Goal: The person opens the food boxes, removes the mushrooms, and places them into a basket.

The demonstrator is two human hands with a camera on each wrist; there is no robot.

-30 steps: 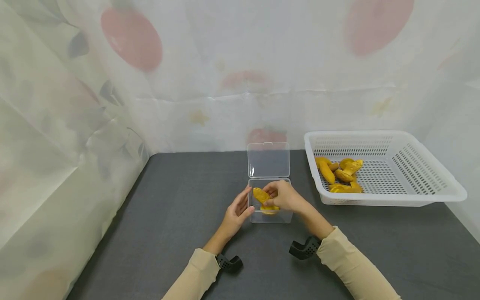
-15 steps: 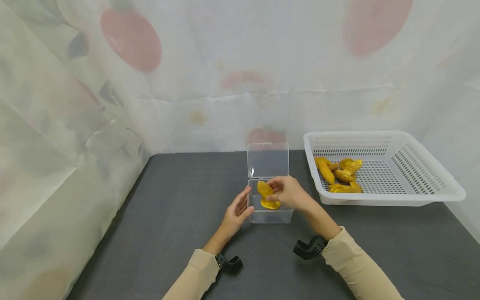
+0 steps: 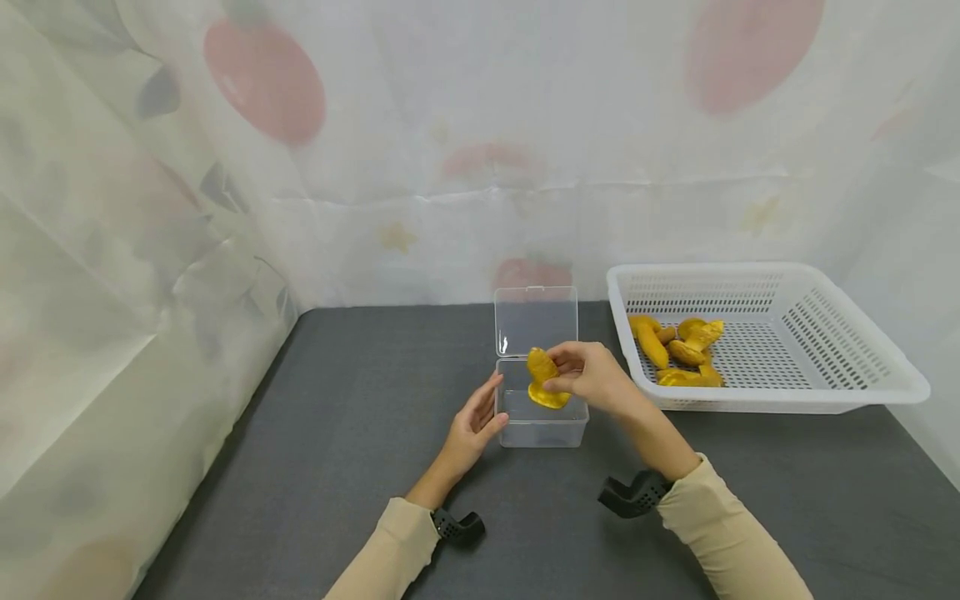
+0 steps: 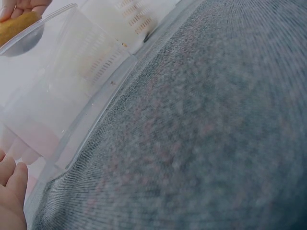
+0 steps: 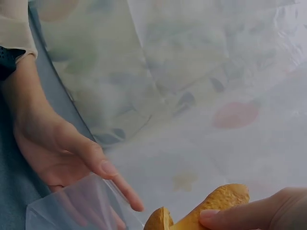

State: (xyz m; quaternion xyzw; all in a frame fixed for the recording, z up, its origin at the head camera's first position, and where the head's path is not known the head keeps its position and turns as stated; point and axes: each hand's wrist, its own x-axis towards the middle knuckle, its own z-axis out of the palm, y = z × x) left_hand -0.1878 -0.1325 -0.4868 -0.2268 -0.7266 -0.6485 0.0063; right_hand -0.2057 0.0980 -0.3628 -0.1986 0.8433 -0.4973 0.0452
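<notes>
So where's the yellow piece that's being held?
In the head view the yellow piece sits mid-table in the right hand, above the open clear box, left of the white basket.

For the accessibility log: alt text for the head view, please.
A person's right hand holds yellow pieces over an open clear box on a grey table, while the left hand steadies the box's side. A white basket with more yellow pieces sits to the right.
</notes>
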